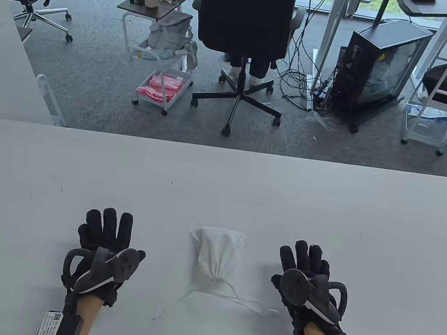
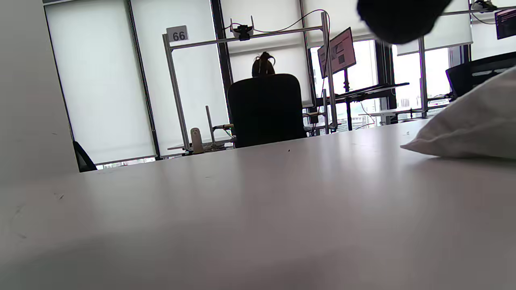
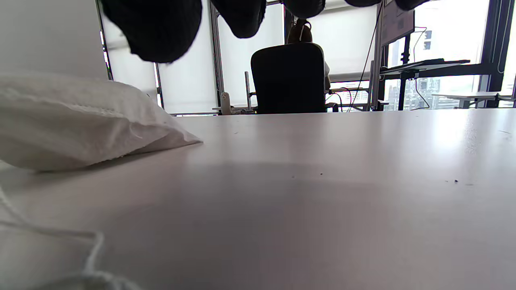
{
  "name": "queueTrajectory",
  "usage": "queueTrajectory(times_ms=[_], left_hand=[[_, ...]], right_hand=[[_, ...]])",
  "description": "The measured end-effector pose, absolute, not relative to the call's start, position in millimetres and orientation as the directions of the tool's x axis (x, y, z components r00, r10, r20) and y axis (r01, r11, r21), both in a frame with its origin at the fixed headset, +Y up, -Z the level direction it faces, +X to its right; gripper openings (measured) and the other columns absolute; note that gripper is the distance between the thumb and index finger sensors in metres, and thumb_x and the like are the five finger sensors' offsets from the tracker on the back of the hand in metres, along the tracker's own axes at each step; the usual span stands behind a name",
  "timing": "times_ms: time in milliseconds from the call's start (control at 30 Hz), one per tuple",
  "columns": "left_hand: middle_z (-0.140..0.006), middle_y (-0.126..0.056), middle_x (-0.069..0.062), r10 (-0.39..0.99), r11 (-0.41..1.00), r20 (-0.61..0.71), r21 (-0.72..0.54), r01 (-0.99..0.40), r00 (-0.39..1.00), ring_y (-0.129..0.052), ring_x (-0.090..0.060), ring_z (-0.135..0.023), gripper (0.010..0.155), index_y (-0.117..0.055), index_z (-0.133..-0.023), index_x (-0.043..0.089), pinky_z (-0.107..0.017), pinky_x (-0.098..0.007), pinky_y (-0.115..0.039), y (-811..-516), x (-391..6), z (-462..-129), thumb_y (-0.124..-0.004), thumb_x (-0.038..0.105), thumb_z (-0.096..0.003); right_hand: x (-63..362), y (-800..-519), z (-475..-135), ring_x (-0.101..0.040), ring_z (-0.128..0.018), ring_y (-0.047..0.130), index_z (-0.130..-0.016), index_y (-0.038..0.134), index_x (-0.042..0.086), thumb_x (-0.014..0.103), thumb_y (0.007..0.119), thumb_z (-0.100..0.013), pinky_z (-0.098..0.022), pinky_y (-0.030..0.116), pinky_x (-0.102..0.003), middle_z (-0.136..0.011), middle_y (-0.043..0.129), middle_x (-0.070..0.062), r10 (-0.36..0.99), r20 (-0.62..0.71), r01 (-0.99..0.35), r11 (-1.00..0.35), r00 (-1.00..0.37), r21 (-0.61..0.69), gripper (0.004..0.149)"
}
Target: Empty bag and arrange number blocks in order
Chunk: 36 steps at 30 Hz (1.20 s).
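- The white drawstring bag (image 1: 218, 257) lies on the white worktop (image 1: 221, 187) near its near edge, midway between the two hands; its cinched neck points toward the person and its closed bottom toward the far edge; it is still drawn shut, and no number blocks show.
- The drawstring (image 1: 247, 302) trails loose from the neck across the worktop, one strand running right toward the right hand, another curving left toward the near edge.
- The left hand (image 1: 104, 242) lies palm down on the worktop left of the bag, fingers spread and gripping nothing; bare worktop separates it from the bag.
- The right hand (image 1: 306, 273) lies palm down right of the bag, fingers apart and holding nothing; the end of the drawstring stops just beside it.
- In the right wrist view the bag (image 3: 80, 121) sits at the left with the gloved fingertips (image 3: 157, 28) hanging above; in the left wrist view the bag (image 2: 471, 121) sits at the right.
- Bare worktop stretches from the bag to the far edge and out to both rounded corners; beyond the far edge stands a black office chair (image 1: 247, 18).
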<state>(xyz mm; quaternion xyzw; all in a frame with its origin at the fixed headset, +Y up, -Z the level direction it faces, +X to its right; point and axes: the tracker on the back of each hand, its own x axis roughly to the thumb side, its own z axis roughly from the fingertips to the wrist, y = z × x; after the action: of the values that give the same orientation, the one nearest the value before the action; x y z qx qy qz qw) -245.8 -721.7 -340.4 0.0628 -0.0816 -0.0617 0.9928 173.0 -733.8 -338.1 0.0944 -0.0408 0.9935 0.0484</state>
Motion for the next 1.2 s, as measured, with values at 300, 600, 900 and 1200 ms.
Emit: queueTrajectory(times_ms=[300,600,900,1200], left_hand=[[-0.113,-0.027,-0.039,-0.062,0.980,0.169,0.199,0.027,0.984,-0.030,-0.076,-0.097,0.088,-0.032,-0.115,0.003,-0.064,-0.082,-0.038,-715,-248,-333,-0.064,0.058,-0.0535],[-0.113,-0.031,-0.038,-0.032,0.973,0.154,0.229,-0.004,0.988,-0.033,-0.075,-0.097,0.086,-0.036,-0.114,0.003,-0.064,-0.082,-0.040,-712,-255,-330,-0.064,0.057,-0.0533],[-0.113,-0.032,-0.038,-0.029,0.967,0.142,0.255,-0.008,0.989,-0.035,-0.075,-0.098,0.086,-0.036,-0.114,0.003,-0.064,-0.082,-0.040,-710,-259,-327,-0.064,0.057,-0.0533],[-0.113,-0.033,-0.038,-0.011,0.959,0.119,0.281,-0.023,0.993,-0.037,-0.074,-0.098,0.086,-0.037,-0.114,0.003,-0.064,-0.082,-0.041,-706,-263,-324,-0.065,0.057,-0.0532]], right_hand=[[182,-734,-337,-0.061,-0.100,0.036,-0.111,0.049,0.014,0.043,0.073,-0.052,-0.071,0.043,-0.073,-0.115,0.034,-0.028,0.156,0.160,-0.169,-0.983,-0.975,-0.069,0.070],[181,-738,-340,-0.062,-0.100,0.038,-0.110,0.051,0.013,0.043,0.073,-0.052,-0.070,0.045,-0.073,-0.114,0.036,-0.029,0.147,0.181,-0.162,-0.984,-0.973,-0.076,0.069],[153,-739,-337,-0.060,-0.100,0.045,-0.108,0.056,0.015,0.042,0.074,-0.052,-0.070,0.048,-0.072,-0.114,0.043,-0.027,0.094,0.272,-0.126,-0.987,-0.958,-0.103,0.065],[110,-725,-334,-0.052,-0.099,0.062,-0.104,0.063,0.017,0.041,0.082,-0.048,-0.070,0.057,-0.069,-0.110,0.059,-0.020,-0.060,0.423,-0.037,-0.975,-0.904,-0.219,0.063]])
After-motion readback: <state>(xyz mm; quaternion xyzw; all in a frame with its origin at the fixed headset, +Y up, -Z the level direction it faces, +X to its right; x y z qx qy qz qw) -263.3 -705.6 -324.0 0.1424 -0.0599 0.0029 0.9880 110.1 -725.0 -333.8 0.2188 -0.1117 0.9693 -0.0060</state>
